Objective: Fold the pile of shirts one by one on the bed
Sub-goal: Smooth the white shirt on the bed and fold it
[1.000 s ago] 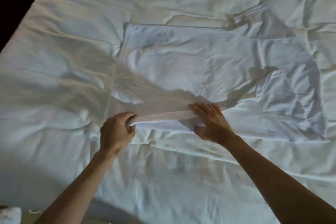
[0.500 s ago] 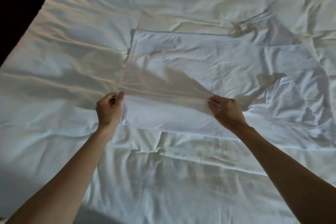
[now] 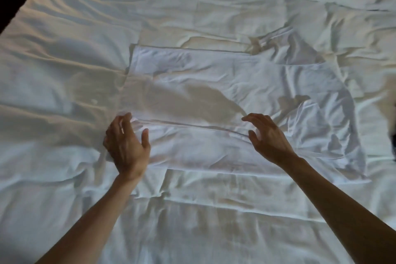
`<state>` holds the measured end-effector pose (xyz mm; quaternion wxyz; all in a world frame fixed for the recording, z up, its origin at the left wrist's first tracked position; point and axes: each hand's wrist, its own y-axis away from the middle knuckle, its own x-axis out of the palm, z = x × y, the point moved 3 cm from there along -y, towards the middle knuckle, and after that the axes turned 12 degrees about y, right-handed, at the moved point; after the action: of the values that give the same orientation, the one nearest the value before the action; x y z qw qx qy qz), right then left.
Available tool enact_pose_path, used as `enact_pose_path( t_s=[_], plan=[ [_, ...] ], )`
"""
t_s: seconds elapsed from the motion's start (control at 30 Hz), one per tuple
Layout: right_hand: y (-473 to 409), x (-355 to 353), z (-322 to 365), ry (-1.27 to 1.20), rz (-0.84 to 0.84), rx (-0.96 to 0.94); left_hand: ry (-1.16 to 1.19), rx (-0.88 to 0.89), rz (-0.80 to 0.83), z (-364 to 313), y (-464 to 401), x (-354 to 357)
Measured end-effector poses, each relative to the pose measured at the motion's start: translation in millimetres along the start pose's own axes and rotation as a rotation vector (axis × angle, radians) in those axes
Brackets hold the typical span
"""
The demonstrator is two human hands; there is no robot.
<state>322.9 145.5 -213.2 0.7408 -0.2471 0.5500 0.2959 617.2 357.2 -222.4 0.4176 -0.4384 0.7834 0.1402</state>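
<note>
Bed (image 3: 64, 53) covered in rumpled white sheets, dim warm light, dark room edge at 10 o'clock. White shirt (image 3: 225, 83) lies flat mid-frame, near edge folded over. Left hand (image 3: 126, 143) at 8 o'clock of shirt, fingers spread, grasping nothing. Right hand (image 3: 267, 137) at 4 o'clock, fingers loosely arched, released above the fold.

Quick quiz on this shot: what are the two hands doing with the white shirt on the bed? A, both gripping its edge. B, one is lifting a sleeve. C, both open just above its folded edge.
C: the left hand and right hand have spread, relaxed fingers over the white shirt, holding nothing.
</note>
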Motion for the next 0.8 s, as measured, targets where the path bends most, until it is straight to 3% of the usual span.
enact_pose_path(
  t_s=[0.13,0.23,0.3,0.53,0.67,0.8],
  plan=[
    [8,-29,-77,0.144,0.002,0.126,0.069,0.376,0.194,-94,63,61],
    [14,-40,-127,0.266,0.193,0.159,0.142,0.547,0.414,-141,97,114],
    [16,-38,-149,0.366,0.296,0.116,0.134,0.576,0.494,-155,102,138],
    [-22,-41,-168,0.45,0.164,-0.049,0.035,0.615,0.574,-163,85,161],
    [-56,-63,-172,0.502,0.306,-0.078,0.085,0.648,0.555,-163,78,161],
    [-50,-67,-169,0.399,-0.053,0.093,0.104,0.561,0.547,-168,76,164]
  ],
)
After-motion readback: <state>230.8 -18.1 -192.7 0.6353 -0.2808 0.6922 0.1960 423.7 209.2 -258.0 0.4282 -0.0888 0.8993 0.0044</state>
